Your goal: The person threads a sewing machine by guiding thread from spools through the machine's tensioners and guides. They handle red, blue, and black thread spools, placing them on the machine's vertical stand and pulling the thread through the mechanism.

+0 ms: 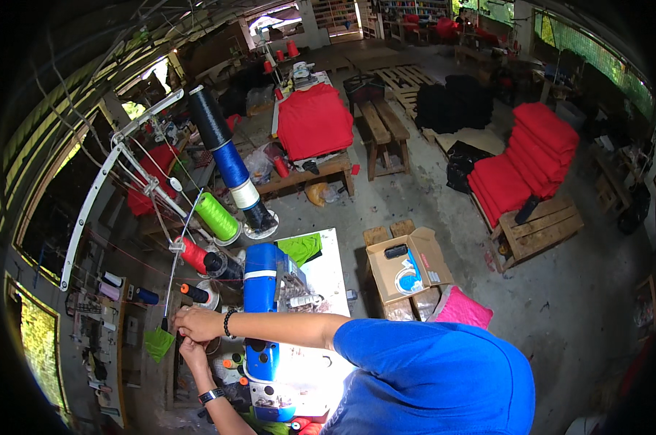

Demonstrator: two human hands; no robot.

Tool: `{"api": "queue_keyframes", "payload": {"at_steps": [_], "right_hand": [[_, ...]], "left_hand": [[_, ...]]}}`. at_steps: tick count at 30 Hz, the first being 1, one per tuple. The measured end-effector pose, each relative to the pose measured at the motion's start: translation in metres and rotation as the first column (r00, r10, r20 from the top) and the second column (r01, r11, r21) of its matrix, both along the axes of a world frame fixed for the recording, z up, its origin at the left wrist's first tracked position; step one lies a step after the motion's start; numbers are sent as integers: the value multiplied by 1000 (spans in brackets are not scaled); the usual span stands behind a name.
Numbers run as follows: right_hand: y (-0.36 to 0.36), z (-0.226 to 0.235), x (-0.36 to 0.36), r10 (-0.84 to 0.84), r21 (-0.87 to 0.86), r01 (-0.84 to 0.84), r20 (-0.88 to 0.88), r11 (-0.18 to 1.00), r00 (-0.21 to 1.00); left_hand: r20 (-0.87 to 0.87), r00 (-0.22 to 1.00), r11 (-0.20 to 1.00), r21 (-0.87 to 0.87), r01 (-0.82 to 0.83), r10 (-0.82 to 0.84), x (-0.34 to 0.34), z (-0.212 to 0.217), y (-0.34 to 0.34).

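Head view. Right hand (203, 324), with beaded bracelet (228, 324), and left hand (193, 353), with dark wristband (212, 395): together, fingers meeting, left of the blue sewing machine (260, 284); cannot tell what, if anything, lies pinched between. Just beside, to the left: thin metal rod (171, 283), dark at the lower end, and green cloth scrap (159, 344) near that end. Behind: upright green thread cone (217, 217), tilted. White worktop (331, 279) under the machine, bearing folded green cloth (297, 249) at its far end. Containers: open cardboard box (439, 265), on wooden boards (376, 235), holding dark oblong case (396, 251) and round blue-and-white item (408, 280); black plastic bag (460, 165) on floor, contents hidden.
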State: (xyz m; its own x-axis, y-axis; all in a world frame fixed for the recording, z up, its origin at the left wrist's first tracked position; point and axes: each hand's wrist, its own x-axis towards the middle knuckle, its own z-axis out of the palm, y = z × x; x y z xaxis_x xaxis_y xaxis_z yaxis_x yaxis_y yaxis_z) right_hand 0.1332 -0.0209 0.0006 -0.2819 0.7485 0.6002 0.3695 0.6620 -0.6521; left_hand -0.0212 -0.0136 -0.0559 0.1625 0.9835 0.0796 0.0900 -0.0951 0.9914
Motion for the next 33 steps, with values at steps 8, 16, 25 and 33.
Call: {"api": "queue_keyframes", "payload": {"at_steps": [8,16,25,33], "right_hand": [[-2,-8,17,66,-343,-27,104,939,992],[13,-18,17,61,-316,-12,146,949,987],[20,-29,6,91,-218,-62,124,974,988],[32,-10,19,-23,-516,3,-33,857,999]], "left_hand": [[23,1000,998,-70,5,-3,-4,9,2],[-68,998,995,-94,14,-20,3,25,-8],[-194,977,996,-43,78,-85,-23,50,-22],[-446,879,974,209,-83,170,-56,29,-28]]}}
